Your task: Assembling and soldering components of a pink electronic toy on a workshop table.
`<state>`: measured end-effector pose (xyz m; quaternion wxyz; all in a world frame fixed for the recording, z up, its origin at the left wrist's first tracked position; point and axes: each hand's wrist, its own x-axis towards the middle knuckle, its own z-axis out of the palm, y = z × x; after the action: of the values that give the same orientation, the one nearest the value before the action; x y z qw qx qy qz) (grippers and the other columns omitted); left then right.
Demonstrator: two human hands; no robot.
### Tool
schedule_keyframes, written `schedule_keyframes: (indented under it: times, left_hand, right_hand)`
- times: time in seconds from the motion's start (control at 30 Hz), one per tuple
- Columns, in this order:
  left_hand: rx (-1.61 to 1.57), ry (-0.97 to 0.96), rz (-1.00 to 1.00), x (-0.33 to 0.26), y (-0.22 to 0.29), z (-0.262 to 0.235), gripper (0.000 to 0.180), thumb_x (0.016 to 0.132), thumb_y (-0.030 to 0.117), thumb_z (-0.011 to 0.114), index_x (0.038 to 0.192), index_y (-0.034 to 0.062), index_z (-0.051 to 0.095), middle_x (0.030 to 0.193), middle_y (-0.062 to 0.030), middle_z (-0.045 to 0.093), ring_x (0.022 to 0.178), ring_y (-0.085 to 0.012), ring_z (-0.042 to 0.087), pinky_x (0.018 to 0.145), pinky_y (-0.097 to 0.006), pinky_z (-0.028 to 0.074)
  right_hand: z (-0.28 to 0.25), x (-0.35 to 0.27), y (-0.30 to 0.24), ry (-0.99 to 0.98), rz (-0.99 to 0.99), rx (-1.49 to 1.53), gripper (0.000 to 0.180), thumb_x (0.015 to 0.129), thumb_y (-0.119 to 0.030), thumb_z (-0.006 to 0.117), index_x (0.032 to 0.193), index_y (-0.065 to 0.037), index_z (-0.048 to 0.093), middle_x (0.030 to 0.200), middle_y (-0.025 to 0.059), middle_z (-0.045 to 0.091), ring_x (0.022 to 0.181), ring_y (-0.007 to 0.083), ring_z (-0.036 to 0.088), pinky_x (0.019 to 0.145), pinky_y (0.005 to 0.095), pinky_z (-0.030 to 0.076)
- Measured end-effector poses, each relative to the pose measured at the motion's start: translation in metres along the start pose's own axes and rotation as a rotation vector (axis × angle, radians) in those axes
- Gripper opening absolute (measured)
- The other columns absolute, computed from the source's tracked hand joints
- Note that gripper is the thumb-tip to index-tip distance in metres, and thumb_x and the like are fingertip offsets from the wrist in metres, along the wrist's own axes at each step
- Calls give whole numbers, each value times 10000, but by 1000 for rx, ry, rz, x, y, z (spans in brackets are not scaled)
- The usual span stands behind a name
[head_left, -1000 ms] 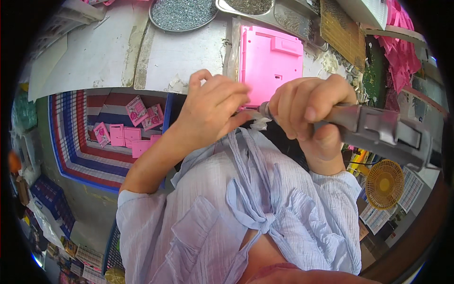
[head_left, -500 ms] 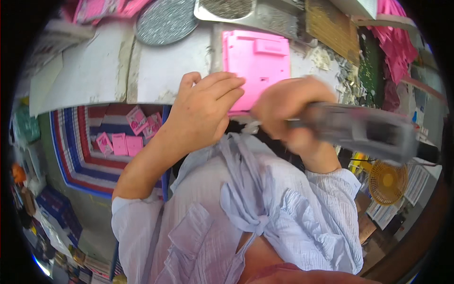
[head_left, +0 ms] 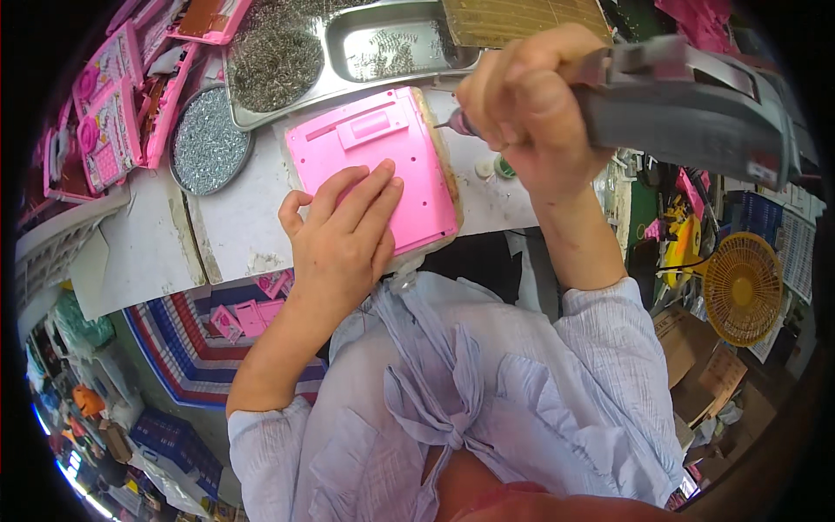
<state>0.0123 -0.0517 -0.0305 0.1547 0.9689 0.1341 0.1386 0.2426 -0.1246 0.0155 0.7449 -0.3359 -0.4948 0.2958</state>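
Driver [head_left: 683, 120] moved near pink panel [head_left: 417, 187]: raised block [head_left: 374, 128], seemingly round holes; left hand [head_left: 341, 239] open atop, right hand [head_left: 548, 117] gripping driver.

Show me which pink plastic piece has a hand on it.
The pink panel beneath the left hand, in front of the person. The other pink pieces, in the upper-left pile and the striped bin, have no hand on them.

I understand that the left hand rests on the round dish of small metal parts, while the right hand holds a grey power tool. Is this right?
The place of the left hand is wrong: the head view shows it resting on the pink plastic case. The right hand does hold the grey power tool.
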Motion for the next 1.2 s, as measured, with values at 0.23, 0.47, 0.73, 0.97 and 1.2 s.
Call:
schedule_keyframes:
  times: [0.23, 0.47, 0.73, 0.97, 1.2]
  left_hand:
    - [-2, 23, -7, -2, 0, 4, 497, 760, 164, 744, 1255, 141, 701, 1369, 29, 644, 1221, -160, 577, 962, -452, 302]
    - [-55, 85, 29, 2, -3, 6, 429, 772, 147, 733, 1201, 135, 718, 1321, 16, 665, 1180, -181, 595, 942, -459, 331]
    - [-58, 109, 79, 6, -6, 4, 365, 780, 140, 725, 1146, 129, 730, 1254, 15, 683, 1137, -201, 599, 921, -458, 363]
    - [-98, 248, -49, 40, -41, -1, 356, 818, 229, 749, 1154, 113, 718, 1243, -127, 647, 1180, -314, 573, 964, -511, 426]
    - [-176, 515, -83, -24, -64, -39, 423, 845, 191, 779, 1213, 30, 646, 1348, -177, 610, 1273, -357, 565, 1066, -484, 451]
  right_hand:
    - [7, -17, 4, 22, 103, -121, 193, 1031, -118, 557, 860, -73, 479, 555, 32, 469, 459, 124, 393, 467, 306, 369]
    - [28, -51, -23, 31, 199, -431, 281, 974, -193, 686, 814, -92, 477, 537, 17, 470, 478, 148, 443, 532, 338, 448]
    - [28, -62, -13, 51, 186, -378, 312, 980, -252, 703, 852, -71, 484, 599, 39, 528, 505, 137, 471, 546, 334, 451]
    - [33, -29, -50, 23, 74, -243, 214, 1007, -250, 634, 992, -52, 553, 600, 4, 462, 501, 127, 420, 513, 323, 386]
    - [11, 15, -80, -164, 62, 95, 221, 1043, -241, 461, 1096, -85, 608, 660, -25, 481, 594, 114, 441, 619, 306, 351]
